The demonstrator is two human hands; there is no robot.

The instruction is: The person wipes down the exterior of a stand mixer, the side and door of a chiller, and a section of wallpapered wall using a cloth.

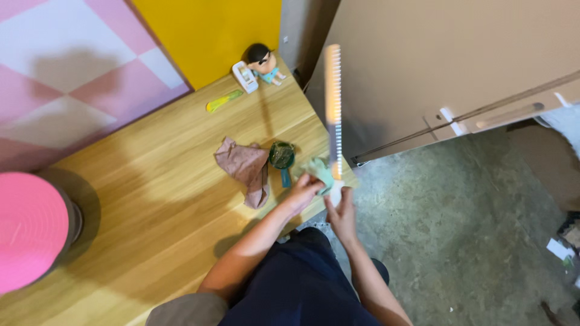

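Both hands grip: left hand wipes with green cloth, right hand holds upright saw; next, steady strokes

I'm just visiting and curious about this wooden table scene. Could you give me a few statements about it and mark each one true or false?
1. The right hand holds a long toothed blade upright. True.
2. The left hand touches a pale green cloth. True.
3. The small doll lies on the floor. False: it sits at the far edge of the table.
4. The crumpled brown cloth hangs from the blade. False: it lies on the table.
5. A pink round thing sits at the left end of the table. True.
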